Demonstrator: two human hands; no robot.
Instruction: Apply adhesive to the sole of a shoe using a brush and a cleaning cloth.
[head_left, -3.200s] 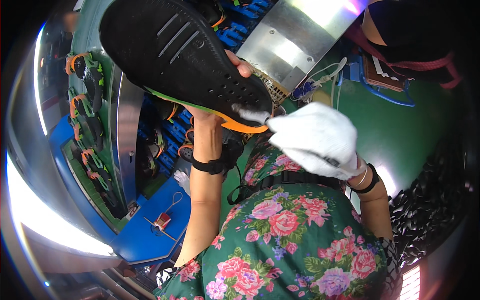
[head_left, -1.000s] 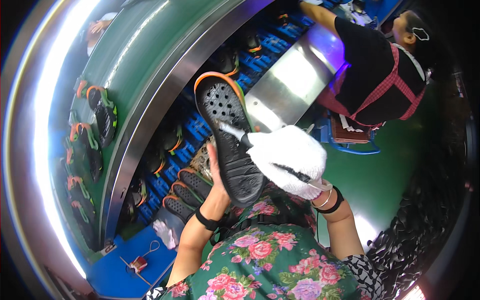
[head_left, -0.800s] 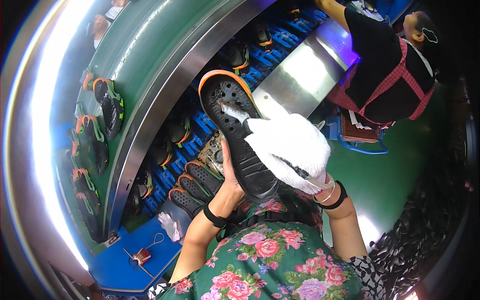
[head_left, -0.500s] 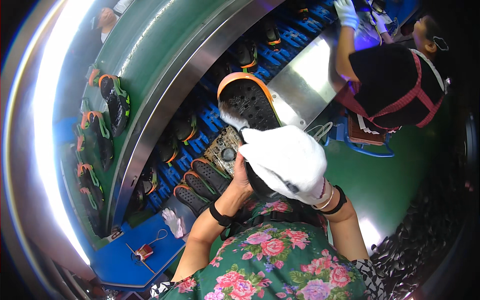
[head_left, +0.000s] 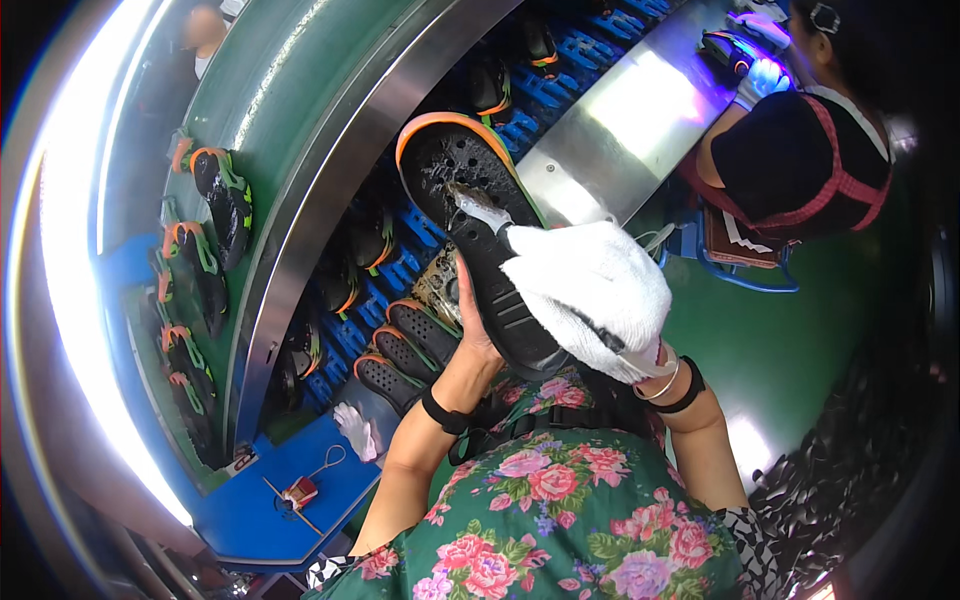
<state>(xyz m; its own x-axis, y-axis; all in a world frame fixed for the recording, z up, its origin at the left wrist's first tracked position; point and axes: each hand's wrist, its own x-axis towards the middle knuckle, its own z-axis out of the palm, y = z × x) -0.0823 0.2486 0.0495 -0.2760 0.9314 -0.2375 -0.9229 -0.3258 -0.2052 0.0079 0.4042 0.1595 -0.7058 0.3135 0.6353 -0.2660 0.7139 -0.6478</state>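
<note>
A black shoe sole with an orange and green rim and small round holes is held in front of me, its toe end pointing up and left. My bare left hand grips it along its left side; most of the fingers are hidden beneath. In a white knit glove, my right hand is closed on a brush. The bristles touch the sole's forefoot, where a wet, shiny coat shows. Just behind my left hand sits a stained tray, partly covered by the sole.
Several similar soles lie left of my left wrist. Past them runs a blue-slatted conveyor carrying shoes, edged by a steel rail. A blue table holds a loose glove. A co-worker sits at the right.
The brush has moved from the forefoot's left edge toward its middle. The sole has shifted a little up and left. At the right, the co-worker's gloved hands have come lower, now at a shoe.
</note>
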